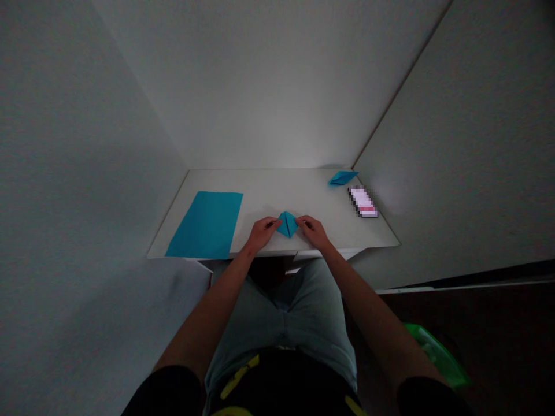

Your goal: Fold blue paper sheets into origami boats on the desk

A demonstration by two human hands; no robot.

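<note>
Between my two hands is a small piece of folded blue paper (287, 225), roughly diamond-shaped, with a crease down its middle and a point towards me. My left hand (263, 232) pinches its left corner between thumb and fingers. On the other side, my right hand (313, 230) grips the right corner the same way. The paper is held at or just above the white desk top, near the front edge; I cannot tell whether it touches.
A large blue sheet (208, 225) lies flat at the desk's left. At the back right sits another folded blue paper (343, 178), with a phone (363, 202) in front of it. Walls enclose the white desk (277, 185). A green container (436, 353) stands on the floor at right.
</note>
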